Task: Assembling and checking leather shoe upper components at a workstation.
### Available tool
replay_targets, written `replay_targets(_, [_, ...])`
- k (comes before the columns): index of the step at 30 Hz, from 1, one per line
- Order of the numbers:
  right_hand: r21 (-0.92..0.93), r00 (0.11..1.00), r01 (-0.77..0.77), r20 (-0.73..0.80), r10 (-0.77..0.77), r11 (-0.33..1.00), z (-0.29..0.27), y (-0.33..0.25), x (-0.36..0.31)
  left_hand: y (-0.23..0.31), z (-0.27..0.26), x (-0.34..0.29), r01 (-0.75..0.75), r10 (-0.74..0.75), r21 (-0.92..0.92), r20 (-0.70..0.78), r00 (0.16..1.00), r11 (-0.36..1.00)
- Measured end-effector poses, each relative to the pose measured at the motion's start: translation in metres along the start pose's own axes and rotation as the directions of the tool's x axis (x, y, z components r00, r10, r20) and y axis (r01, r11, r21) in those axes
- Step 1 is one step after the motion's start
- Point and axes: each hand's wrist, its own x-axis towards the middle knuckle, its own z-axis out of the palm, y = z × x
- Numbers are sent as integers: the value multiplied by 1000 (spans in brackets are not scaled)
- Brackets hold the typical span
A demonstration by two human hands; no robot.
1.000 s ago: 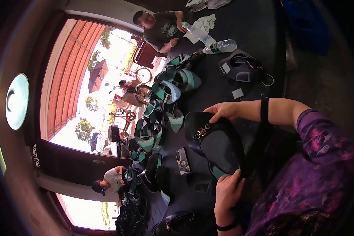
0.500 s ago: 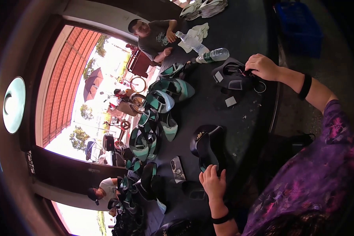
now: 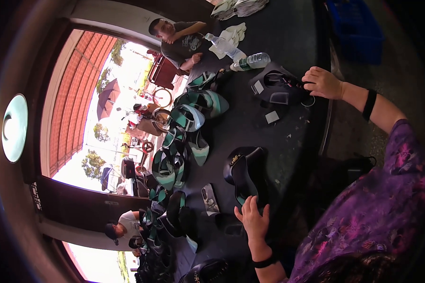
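My left hand (image 3: 256, 221) is open with its fingers spread, low in the view. Its fingertips are right by the near end of a black shoe (image 3: 243, 172) with a gold ornament; I cannot tell whether they touch it. Higher up, my right hand (image 3: 323, 83) has its fingers bent together at the edge of a black pouch-like item (image 3: 274, 85) bearing pale patches. What the fingers hold there, if anything, is hidden. A thin pale ring (image 3: 310, 101) shows just below them.
A row of green-and-black shoes (image 3: 179, 162) runs along the dark table. Nearby lie a phone (image 3: 209, 199), a pale square (image 3: 272, 117) and two clear bottles (image 3: 251, 62). A blue crate (image 3: 356, 33) stands beyond the table edge. Two other people are at the table's far side.
My left hand's fingers have lifted and spread at the shoe's end. My right hand has shifted slightly right, away from the pouch-like item. A person opposite has raised a hand toward their head.
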Motion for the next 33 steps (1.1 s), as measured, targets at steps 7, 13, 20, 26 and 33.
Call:
replay_targets(7, [498,961,-101,272,-44,861,-23,12,62,-12,-8,8,-106,108,-65,21,994,992])
replay_targets(13, [869,881,-463,430,195,177,-48,43,141,-17,-21,24,-91,120,-347,63,991,933])
replay_targets(20, [871,948,-318,291,129,374,-20,-65,242,-50,-68,-2,3,-257,-880,-136,957,475])
replay_targets(26, [856,829,64,241,-505,513,22,-164,190,-36,-73,8,-136,-246,-658,-454,856,741])
replay_targets(33, [756,602,268,353,-717,597,54,-221,116,-20,-60,8,-138,-28,-349,-432,901,927])
